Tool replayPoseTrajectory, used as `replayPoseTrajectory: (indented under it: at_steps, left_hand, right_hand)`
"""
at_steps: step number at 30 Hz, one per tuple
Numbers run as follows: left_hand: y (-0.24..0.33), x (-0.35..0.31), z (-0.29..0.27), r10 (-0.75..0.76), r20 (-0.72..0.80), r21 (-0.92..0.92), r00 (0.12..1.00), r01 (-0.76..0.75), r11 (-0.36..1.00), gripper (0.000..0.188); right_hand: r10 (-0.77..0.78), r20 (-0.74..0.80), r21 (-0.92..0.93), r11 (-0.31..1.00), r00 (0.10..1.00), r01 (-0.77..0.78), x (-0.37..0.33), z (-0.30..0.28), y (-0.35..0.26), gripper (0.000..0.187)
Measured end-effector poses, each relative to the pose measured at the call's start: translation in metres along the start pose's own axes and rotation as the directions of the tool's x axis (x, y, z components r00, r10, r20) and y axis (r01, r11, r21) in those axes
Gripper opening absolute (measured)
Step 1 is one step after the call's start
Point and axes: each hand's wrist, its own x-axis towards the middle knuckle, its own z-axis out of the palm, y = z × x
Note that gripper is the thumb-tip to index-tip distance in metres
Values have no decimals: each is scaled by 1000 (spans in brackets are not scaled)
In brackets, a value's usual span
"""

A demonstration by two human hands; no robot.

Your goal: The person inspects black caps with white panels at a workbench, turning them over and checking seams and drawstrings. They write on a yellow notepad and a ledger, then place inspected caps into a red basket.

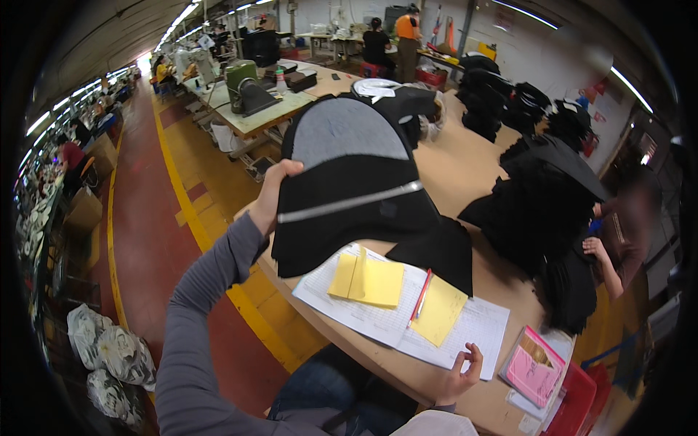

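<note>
My left hand (275,190) is closed on the left edge of a large black fabric piece (327,192). This piece has a rounded grey panel (350,134) at its top and a pale strip (352,202) across it. Another black piece (440,251) lies beside it, overlapping the notebook. My right hand (463,369) is at the lower edge of the open notebook (472,327), fingers loosely curled and apart, with nothing visible in them. Yellow sticky notes (378,283), a yellow sheet (440,309) and a red-and-white pen (420,296) lie on the notebook.
Tall stacks of black pieces (538,207) stand at the right, where another person's hand (596,251) touches them. A pink notebook (533,367) lies near the front right, beside a red container (574,396). A green machine (243,86) stands on a table farther back.
</note>
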Motion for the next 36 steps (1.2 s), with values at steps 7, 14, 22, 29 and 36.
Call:
replayPoseTrajectory:
  at_steps: [7, 14, 22, 29, 36]
  left_hand:
    - [-91, -69, 76, -215, 161, 89, 963, 203, 975, 20]
    - [-207, -106, 99, -715, 223, 55, 662, 724, 688, 27]
    - [-289, -157, 79, -794, 353, -193, 494, 869, 455, 54]
    - [-293, -162, 57, -629, 665, -357, 402, 911, 205, 72]
    - [-259, -172, 124, -536, 534, -137, 654, 692, 709, 71]
  right_hand:
    - [-482, 134, -189, 845, 866, 500, 17, -36, -108, 19]
    - [383, 627, 65, 842, 679, -536, 27, -109, -64, 65]
    - [516, 573, 680, 133, 636, -721, -49, -88, -78, 63]
    - [277, 630, 265, 801, 725, -536, -92, -89, -75, 50]
    - [4, 349, -33, 999, 937, 8, -79, -46, -100, 33]
